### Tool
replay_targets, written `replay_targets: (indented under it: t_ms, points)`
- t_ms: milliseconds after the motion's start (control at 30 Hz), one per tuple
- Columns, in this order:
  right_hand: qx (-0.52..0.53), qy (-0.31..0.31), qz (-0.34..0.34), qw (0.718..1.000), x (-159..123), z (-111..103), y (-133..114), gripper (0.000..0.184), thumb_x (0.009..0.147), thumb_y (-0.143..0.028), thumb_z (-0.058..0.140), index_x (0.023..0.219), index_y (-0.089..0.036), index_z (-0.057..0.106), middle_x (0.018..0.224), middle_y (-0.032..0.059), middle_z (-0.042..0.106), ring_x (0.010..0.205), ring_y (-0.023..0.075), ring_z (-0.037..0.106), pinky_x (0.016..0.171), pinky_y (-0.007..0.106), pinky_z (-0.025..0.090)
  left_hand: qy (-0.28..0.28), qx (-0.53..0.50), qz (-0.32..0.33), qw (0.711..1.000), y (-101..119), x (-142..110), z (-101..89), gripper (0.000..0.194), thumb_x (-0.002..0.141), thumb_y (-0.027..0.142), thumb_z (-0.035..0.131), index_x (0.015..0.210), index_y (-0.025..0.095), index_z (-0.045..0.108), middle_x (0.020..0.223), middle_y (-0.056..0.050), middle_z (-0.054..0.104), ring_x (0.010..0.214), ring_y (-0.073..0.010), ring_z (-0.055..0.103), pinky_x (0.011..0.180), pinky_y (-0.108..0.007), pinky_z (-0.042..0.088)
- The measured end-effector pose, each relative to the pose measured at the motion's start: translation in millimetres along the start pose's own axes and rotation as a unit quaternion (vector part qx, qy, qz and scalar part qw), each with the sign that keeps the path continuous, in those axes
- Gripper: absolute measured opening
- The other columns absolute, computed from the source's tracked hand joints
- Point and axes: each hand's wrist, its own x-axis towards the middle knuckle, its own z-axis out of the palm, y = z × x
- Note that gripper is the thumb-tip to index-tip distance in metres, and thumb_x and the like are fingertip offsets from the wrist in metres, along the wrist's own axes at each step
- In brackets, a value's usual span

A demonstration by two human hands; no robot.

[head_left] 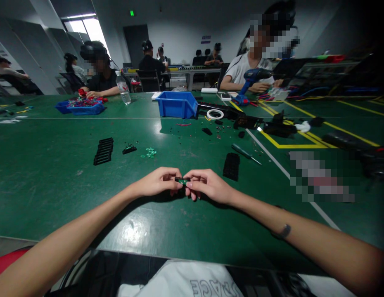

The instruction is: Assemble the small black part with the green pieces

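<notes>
Both of my hands meet over the green table (55,173), just in front of me. My left hand (159,181) and my right hand (206,185) pinch the two ends of a small black part with a green insert (182,180). Fingers of both hands are curled closed on it. A stack of black parts (231,166) lies just right of my right hand. Farther left lie a row of black parts (103,151), a single black piece (129,149) and a small pile of green pieces (150,152).
A blue bin (176,105), a white tape ring (215,114), a screwdriver (245,153) and small black items lie farther back. A water bottle (124,87) and a blue tray (80,107) stand at the far left. Other people sit across the table, one holding a blue drill (250,80).
</notes>
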Motion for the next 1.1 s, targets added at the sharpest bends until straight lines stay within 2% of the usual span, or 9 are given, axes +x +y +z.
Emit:
replay_targets:
  t_ms: [267, 633, 933, 1100]
  points:
    - [0.003, 0.012, -0.005, 1.0, 2.2, 0.3, 4.7, 0.039, 0.1, -0.049, 0.053, 0.096, -0.012, 0.066, 0.076, 0.0059, 0.072, 0.057, 0.0113, 0.064, 0.051, 0.022, 0.047, 0.001, 0.024, 0.0, 1.0, 2.3, -0.8, 1.4, 0.023, 0.09, 0.034, 0.065, 0.087, 0.012, 0.06, 0.072, -0.001, 0.065, 0.061, -0.0105, 0.059, 0.06, -0.021, 0.045]
    - [-0.014, 0.021, -0.007, 1.0, 2.1, 1.8, 5.6, 0.039, 0.1, -0.051, 0.053, 0.095, -0.014, 0.065, 0.074, 0.0039, 0.07, 0.057, 0.0106, 0.064, 0.05, 0.021, 0.048, -0.002, 0.034, 0.007, 0.999, -2.3, -0.6, -1.6, 0.028, 0.093, 0.04, 0.061, 0.091, 0.012, 0.062, 0.076, -0.004, 0.067, 0.062, -0.0116, 0.061, 0.062, -0.023, 0.045]
    - [0.0, 0.023, -0.008, 1.0, 3.2, 1.3, 4.4, 0.044, 0.1, -0.054, 0.051, 0.089, -0.014, 0.063, 0.073, 0.0044, 0.069, 0.056, 0.011, 0.064, 0.05, 0.022, 0.048, 0.018, 0.036, 0.009, 0.999, -1.6, 0.2, -0.3, 0.03, 0.097, 0.039, 0.054, 0.087, 0.013, 0.061, 0.072, -0.002, 0.065, 0.061, -0.0124, 0.062, 0.065, -0.025, 0.046]
    - [0.0, 0.022, -0.008, 1.0, 1.9, 1.4, 2.9, 0.038, 0.096, -0.051, 0.059, 0.098, -0.013, 0.064, 0.074, 0.0034, 0.069, 0.058, 0.0112, 0.064, 0.051, 0.022, 0.048, 0.022, 0.033, 0.009, 0.999, -1.6, 1.1, 0.6, 0.032, 0.099, 0.041, 0.052, 0.089, 0.013, 0.061, 0.07, -0.002, 0.065, 0.061, -0.0128, 0.063, 0.065, -0.025, 0.046]
